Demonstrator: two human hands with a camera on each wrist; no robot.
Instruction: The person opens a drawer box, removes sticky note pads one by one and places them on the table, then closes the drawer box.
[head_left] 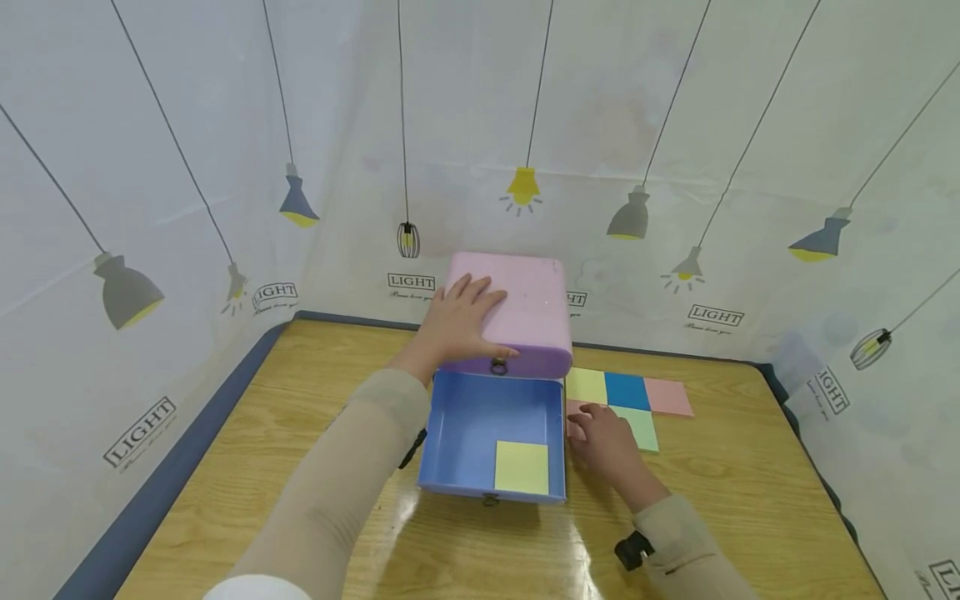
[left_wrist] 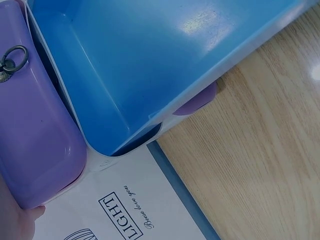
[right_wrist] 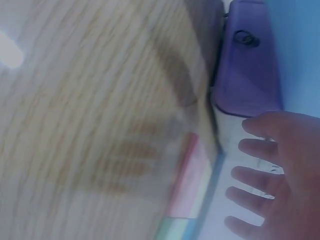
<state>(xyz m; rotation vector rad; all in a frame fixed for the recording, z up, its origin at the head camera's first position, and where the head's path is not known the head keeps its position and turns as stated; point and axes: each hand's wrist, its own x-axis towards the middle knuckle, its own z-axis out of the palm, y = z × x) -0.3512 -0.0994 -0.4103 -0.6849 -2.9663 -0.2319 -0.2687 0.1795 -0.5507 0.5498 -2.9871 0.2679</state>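
My left hand (head_left: 461, 325) rests on the pink top of a small drawer box (head_left: 532, 296), fingers spread and thumb at the front edge. Below its purple upper drawer front (left_wrist: 40, 115), which has a ring pull, a blue drawer (head_left: 465, 429) stands pulled out. A yellow sticky note pad (head_left: 522, 467) lies in that drawer's near right corner. My right hand (head_left: 609, 450) hovers just right of the drawer with its fingers apart and nothing in them. Partly behind this hand in the head view, a pink sticky note pad (right_wrist: 187, 187) lies on the table.
Beside the box lie more pads: yellow (head_left: 587, 386), blue (head_left: 627, 391), pink (head_left: 669, 397) and green (head_left: 639, 427). The wooden table (head_left: 300, 400) backs onto a cloth backdrop (head_left: 337, 167) printed with hanging lamps. Wrist straps show on both arms.
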